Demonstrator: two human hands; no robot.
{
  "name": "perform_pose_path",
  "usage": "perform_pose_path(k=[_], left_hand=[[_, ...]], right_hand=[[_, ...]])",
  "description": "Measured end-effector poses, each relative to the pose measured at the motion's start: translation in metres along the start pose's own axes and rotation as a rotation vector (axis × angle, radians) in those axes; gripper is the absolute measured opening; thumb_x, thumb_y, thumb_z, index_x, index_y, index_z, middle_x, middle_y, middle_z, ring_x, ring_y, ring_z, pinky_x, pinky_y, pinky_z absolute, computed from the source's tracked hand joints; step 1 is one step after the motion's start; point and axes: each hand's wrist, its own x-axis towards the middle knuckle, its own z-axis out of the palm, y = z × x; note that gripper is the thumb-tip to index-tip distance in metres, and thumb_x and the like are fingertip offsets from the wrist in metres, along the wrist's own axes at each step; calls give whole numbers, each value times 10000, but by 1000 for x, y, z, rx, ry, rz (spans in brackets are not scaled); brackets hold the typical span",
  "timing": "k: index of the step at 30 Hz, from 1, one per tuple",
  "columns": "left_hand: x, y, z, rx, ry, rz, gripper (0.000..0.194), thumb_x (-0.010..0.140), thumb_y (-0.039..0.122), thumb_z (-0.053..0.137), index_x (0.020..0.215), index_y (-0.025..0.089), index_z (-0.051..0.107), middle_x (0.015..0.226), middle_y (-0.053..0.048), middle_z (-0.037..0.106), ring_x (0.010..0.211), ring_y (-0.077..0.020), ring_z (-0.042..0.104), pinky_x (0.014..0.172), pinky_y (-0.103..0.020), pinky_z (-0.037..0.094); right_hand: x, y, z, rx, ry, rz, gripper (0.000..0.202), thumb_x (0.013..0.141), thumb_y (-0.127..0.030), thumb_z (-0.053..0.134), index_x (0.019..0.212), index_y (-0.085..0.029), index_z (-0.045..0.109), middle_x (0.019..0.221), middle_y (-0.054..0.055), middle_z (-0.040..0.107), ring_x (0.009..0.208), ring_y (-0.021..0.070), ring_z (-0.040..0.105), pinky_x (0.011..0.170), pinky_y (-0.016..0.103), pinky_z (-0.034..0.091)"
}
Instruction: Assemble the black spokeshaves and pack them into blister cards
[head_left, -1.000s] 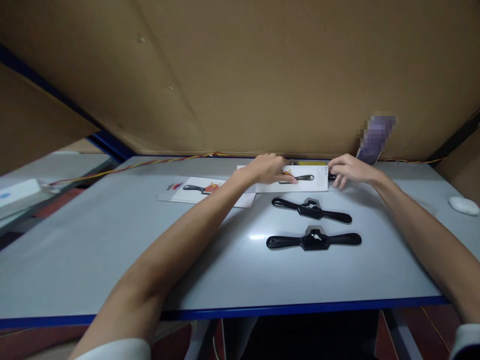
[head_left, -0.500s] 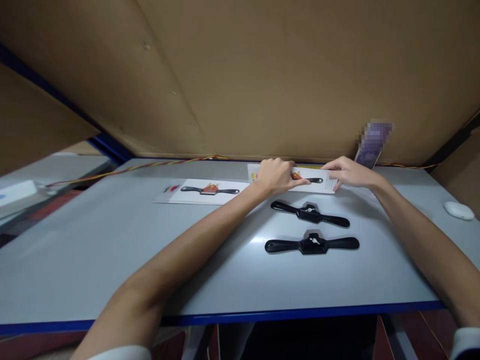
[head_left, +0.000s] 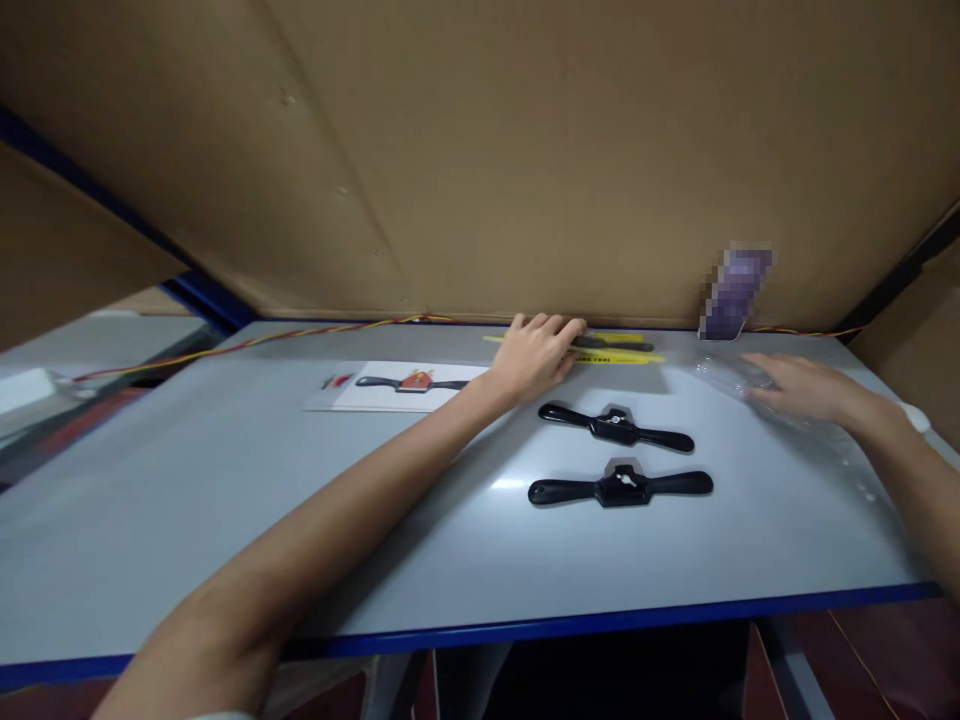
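Note:
At the back of the table, my left hand (head_left: 536,355) curls over the left end of a black spokeshave (head_left: 615,344), which lies on a yellow printed card (head_left: 637,357). My fingers hide part of both. To the right, my right hand (head_left: 806,385), blurred, has clear plastic packaging (head_left: 724,372) between thumb and fingers. Closer to me lie two more spokeshaves, an upper one (head_left: 616,426) and a lower one (head_left: 622,487), side by side. A white card in clear packaging (head_left: 412,388) with a spokeshave picture lies left of my left hand, partly under my forearm.
A phone-like object (head_left: 739,290), pixelated, leans against the brown back panel (head_left: 525,180). Part of a small white object (head_left: 915,417) shows behind my right wrist. A twisted cable (head_left: 300,335) runs along the back left. The table ends in a blue front edge (head_left: 600,622).
The white card between my hands is out of sight, and the spokeshave on the yellow card now shows. My right hand has moved right and toward me, to the plastic. My left hand stays nearly in place.

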Motion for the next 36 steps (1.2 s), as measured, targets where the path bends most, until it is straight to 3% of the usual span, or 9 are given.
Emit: perform_pose_path(k=[4, 9, 14, 18, 21, 24, 28, 31, 36], left_hand=[[-11, -9, 11, -68, -113, 109, 657, 1033, 538, 607, 1618, 283, 451, 1489, -167, 603, 1377, -379, 550, 1084, -479, 452], [-9, -20, 15, -218, -181, 154, 797, 1001, 617, 592, 1692, 292, 363, 1553, -182, 532, 1427, -396, 495, 1157, -552, 418], [-35, -20, 5, -322, 3, 333, 522, 1022, 564, 523, 1362, 215, 712, 1369, -167, 642, 1281, -364, 570, 1094, -547, 457], [-67, -13, 7, -284, 42, 483, 432, 1066, 523, 510, 1239, 215, 760, 1127, -119, 724, 1026, -276, 661, 963, -459, 531], [-77, -8, 15, -230, 111, 531, 386, 1123, 367, 417, 1171, 186, 754, 984, -91, 729, 855, -198, 681, 825, -352, 570], [-78, -6, 17, -154, 261, 583, 351, 1121, 256, 403, 1033, 180, 734, 869, -64, 710, 760, -165, 677, 698, -295, 568], [-75, -4, 7, -76, 535, 498, 254, 1113, 207, 444, 1125, 203, 697, 870, -43, 719, 682, -134, 668, 551, -244, 508], [-71, 4, 0, -205, 760, 414, 126, 1089, 240, 563, 1179, 236, 650, 909, -16, 740, 701, -118, 686, 589, -225, 540], [-73, -7, -4, -596, 778, 103, 312, 1104, 372, 489, 1387, 241, 500, 1234, -95, 741, 768, -118, 726, 600, -235, 567]], right_hand=[[-29, -1, 11, -30, -53, 106, 613, 1034, -577, 428, 1452, -211, 686, 1460, 178, 703, 1276, 443, 684, 975, 595, 563], [-30, -42, -15, 77, 196, 91, 546, 1006, -627, 557, 1307, -216, 755, 1352, 150, 772, 1188, 420, 732, 932, 563, 569], [-25, -98, -31, 254, 405, -177, 432, 936, -614, 703, 1219, -297, 784, 1249, 79, 816, 1123, 364, 771, 935, 530, 598], [-13, -138, -22, 356, 557, -310, 381, 894, -533, 778, 1192, -296, 777, 1218, 86, 817, 1097, 343, 777, 982, 520, 602], [-1, -159, 0, 519, 418, -393, 486, 845, -482, 822, 1267, -264, 721, 1276, 105, 786, 1116, 331, 765, 949, 502, 630], [5, -171, 16, 655, 240, -319, 381, 890, -479, 782, 1183, -242, 726, 1220, 118, 779, 1064, 303, 768, 920, 491, 646], [-3, -172, 15, 601, 69, -332, 540, 907, -493, 770, 1393, -274, 682, 1385, 121, 750, 1206, 343, 738, 1030, 548, 603], [-6, -172, 11, 463, 125, -350, 716, 889, -383, 778, 1567, -306, 563, 1508, 114, 688, 1281, 371, 701, 1038, 549, 586], [6, -162, 8, 506, 242, -133, 406, 920, -358, 700, 1303, -230, 742, 1038, 86, 836, 874, 306, 767, 780, 438, 592]])
